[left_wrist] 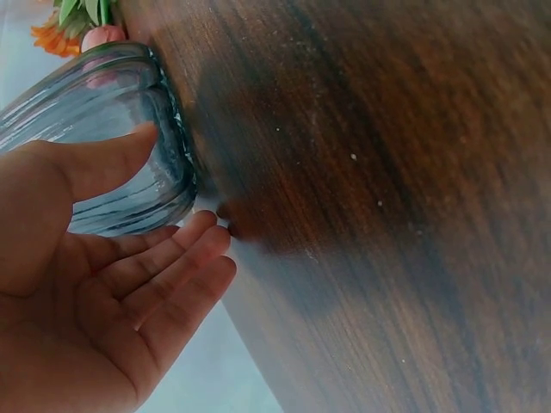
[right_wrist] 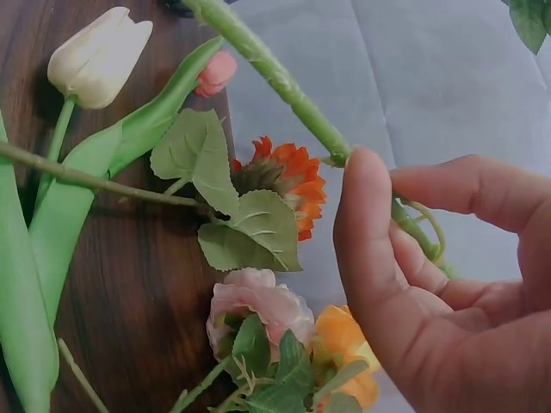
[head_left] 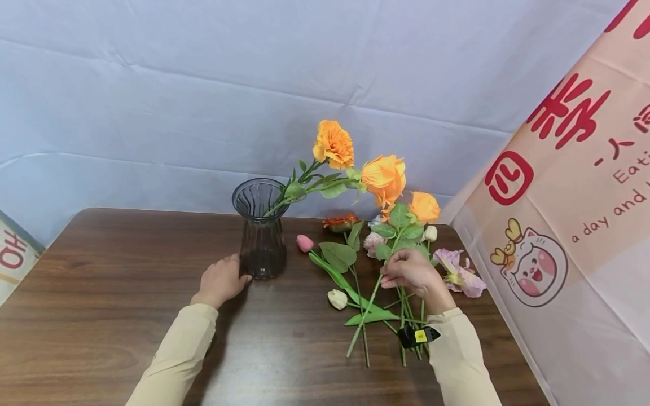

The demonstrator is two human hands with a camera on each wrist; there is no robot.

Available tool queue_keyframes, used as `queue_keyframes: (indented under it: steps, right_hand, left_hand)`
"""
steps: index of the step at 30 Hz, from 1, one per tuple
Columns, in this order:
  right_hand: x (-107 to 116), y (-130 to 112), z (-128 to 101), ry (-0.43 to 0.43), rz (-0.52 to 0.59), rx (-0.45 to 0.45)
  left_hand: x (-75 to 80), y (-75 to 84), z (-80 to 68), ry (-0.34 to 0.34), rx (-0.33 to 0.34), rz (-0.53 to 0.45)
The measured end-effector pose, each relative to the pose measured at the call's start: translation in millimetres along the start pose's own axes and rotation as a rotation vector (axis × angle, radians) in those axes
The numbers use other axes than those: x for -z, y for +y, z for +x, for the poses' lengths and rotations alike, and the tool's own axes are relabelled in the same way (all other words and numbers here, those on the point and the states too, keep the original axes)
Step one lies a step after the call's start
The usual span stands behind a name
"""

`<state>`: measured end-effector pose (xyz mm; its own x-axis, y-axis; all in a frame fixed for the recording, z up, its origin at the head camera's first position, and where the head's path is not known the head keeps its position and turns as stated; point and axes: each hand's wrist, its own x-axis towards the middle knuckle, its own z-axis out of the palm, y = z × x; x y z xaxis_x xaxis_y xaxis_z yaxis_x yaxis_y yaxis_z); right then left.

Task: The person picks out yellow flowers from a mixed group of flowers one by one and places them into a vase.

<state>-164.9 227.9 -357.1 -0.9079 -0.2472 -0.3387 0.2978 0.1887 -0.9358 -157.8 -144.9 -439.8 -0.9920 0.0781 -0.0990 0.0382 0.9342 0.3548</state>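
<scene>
A dark, see-through glass vase stands upright at the back of the table. Leaning out of it to the right are an orange carnation and a large orange rose. My left hand is at the vase's lower left side, its thumb in front of the glass and its fingers loosely extended, as the left wrist view shows. Between thumb and fingertips my right hand pinches the green stem of another orange rose, tilted with its bloom up and away. Its cut end points toward the table's front.
Under and around the right hand lie a pink tulip, a white tulip, an orange-red flower, a pale pink bloom and a lilac flower. White cloth hangs behind the table; a printed banner borders its right side.
</scene>
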Motion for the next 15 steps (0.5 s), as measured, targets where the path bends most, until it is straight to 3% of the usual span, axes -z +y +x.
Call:
queue_keyframes:
  steps: [15]
  right_hand:
    - [-4.3,3.3,3.0,0.029,0.056,0.001]
  left_hand:
    - [-3.3,-1.5,2.1,0.000,0.009,-0.008]
